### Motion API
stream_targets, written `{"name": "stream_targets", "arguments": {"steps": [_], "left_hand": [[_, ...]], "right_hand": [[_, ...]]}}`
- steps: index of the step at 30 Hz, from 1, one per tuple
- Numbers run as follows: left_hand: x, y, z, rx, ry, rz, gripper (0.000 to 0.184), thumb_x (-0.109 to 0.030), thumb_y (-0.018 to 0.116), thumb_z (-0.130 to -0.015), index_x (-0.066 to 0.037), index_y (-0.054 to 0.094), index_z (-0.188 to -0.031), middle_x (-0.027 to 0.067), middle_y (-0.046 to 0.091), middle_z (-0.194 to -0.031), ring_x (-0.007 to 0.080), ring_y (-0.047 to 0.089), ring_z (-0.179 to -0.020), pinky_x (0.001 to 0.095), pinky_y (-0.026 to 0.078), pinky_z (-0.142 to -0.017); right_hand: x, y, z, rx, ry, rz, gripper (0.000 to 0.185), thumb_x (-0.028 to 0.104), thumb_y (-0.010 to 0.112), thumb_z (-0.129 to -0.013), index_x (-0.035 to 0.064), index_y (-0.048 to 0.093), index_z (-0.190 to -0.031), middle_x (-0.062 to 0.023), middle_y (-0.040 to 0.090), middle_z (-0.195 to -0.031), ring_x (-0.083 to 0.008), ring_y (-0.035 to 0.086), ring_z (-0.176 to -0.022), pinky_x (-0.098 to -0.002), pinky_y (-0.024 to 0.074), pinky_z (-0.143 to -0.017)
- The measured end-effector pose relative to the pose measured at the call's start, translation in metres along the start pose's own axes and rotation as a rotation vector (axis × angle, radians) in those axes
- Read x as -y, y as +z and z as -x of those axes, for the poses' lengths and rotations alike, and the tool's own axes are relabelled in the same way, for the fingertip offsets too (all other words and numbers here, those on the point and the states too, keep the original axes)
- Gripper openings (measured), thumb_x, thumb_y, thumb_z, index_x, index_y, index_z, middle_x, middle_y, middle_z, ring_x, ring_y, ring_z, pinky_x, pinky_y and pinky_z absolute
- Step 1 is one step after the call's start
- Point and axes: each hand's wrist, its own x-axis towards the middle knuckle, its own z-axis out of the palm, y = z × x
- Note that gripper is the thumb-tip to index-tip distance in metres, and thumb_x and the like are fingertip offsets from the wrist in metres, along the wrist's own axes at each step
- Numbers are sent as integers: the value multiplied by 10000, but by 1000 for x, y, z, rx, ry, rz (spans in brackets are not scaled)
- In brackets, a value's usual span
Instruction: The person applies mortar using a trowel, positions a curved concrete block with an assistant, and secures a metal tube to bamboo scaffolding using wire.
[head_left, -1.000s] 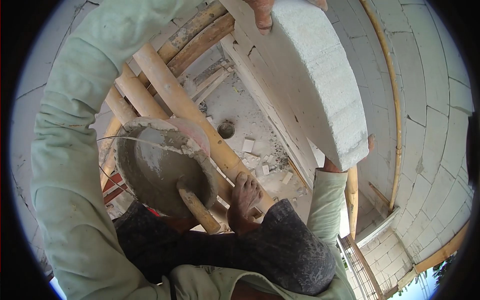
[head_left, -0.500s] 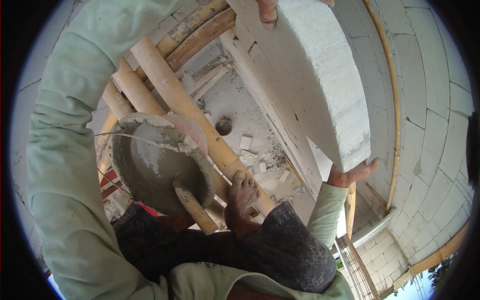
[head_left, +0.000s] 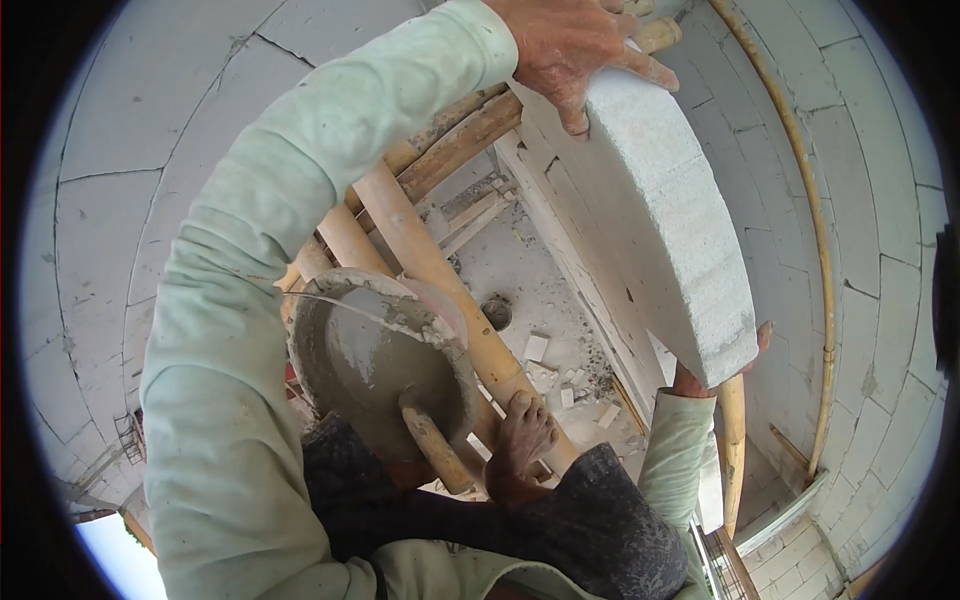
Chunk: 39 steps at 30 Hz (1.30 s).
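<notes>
A large pale aerated concrete block [head_left: 680,210] slants across the upper right, above the wall's edge. My left hand [head_left: 585,50] grips its far end, with thumb and fingers spread over the edge. Under the near end, my right hand [head_left: 692,382] holds the block, mostly hidden behind it. Below my left sleeve stands a bucket [head_left: 465,390] crusted with grey mortar [head_left: 370,345]. A tool with a wooden handle [head_left: 435,440] leans in the mortar, its working end sunk out of sight.
Bamboo poles [head_left: 430,260] run under my bare foot [head_left: 520,440]. Far below lies a floor [head_left: 480,240] with rubble and a round dark container [head_left: 497,311]. Block walls [head_left: 870,230] rise on both sides, and an upright bamboo pole [head_left: 815,240] stands at right.
The camera view has shifted, so the bucket, foot and block appear lower and farther right. More of my left hand now shows on the block, which both hands still hold.
</notes>
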Motion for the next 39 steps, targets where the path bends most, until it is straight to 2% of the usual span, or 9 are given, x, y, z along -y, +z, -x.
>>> {"name": "stream_targets", "arguments": {"steps": [2, 8, 16, 21, 25, 27, 31, 37, 39], "left_hand": [[-1, 30, -1, -278, -106, -49, 1027, -415, 893, -426, -384, 464, -1357, 87, 553, -1141, 296, 518, -1144, 421, 446, -1020], [-12, 33, 5, -357, -152, -16, 1077, -454, 885, -412, -345, 430, -1382, 124, 515, -1256, 335, 459, -1238, 509, 255, -1148], [-27, 23, 8, -318, -264, 30, 999, -424, 886, -463, -333, 456, -1359, 142, 469, -1352, 318, 424, -1293, 533, 220, -1155], [-34, 21, 4, -249, -296, 45, 1004, -466, 877, -475, -200, 473, -1355, 171, 462, -1361, 318, 391, -1324, 566, 193, -1147], [-38, 12, -8, -189, -169, -59, 924, -468, 879, -471, -157, 540, -1272, 128, 551, -1194, 308, 478, -1222, 511, 226, -1149], [-36, 9, -9, -104, -139, -47, 892, -463, 881, -466, -166, 561, -1244, 108, 572, -1130, 299, 513, -1173, 480, 249, -1148], [-30, 16, -7, -271, -72, 24, 880, -443, 882, -452, -192, 577, -1238, 84, 573, -1046, 270, 551, -1075, 420, 392, -1057], [-27, 20, -8, -299, -50, 32, 902, -449, 883, -437, -186, 576, -1243, 88, 569, -1026, 276, 552, -1068, 414, 470, -980], [-26, 19, -6, -300, -37, 29, 900, -450, 881, -438, -183, 574, -1241, 92, 569, -1025, 282, 550, -1075, 414, 471, -979]], "right_hand": [[3, 3, 1, -5, -10, -3, 695, 530, 308, -949, -48, 346, -1334, -213, 431, -1359, -345, 444, -1250, -486, 375, -1055], [23, 12, 29, 34, -44, -13, 688, 524, 279, -958, -48, 362, -1331, -206, 440, -1362, -337, 439, -1258, -483, 360, -1072], [20, 18, 42, 166, -151, 48, 670, 472, 199, -979, -78, 409, -1299, -205, 478, -1338, -325, 442, -1264, -463, 362, -1078], [12, 7, 38, 303, -443, 440, 589, 381, 190, -1012, -86, 399, -1304, -241, 478, -1324, -325, 481, -1227, -447, 401, -1060], [12, 2, 37, 262, -713, 865, 546, 341, 233, -1021, -100, 402, -1297, -264, 477, -1317, -337, 504, -1203, -439, 395, -1066], [12, 1, 31, 264, -212, 88, 685, 490, 248, -978, -75, 381, -1340, -205, 417, -1390, -327, 415, -1288, -479, 307, -1099], [20, 2, 32, 271, -356, 253, 627, 405, 203, -1010, -114, 397, -1304, -279, 450, -1340, -340, 441, -1266, -446, 347, -1091], [55, -22, 16, -90, -352, 70, 706, 488, 221, -975, -99, 364, -1339, -245, 378, -1404, -315, 286, -1370, -440, 141, -1160], [37, -2, 20, -72, -291, 19, 710, 495, 231, -968, -96, 354, -1344, -243, 386, -1399, -315, 300, -1361, -440, 162, -1155]]}}
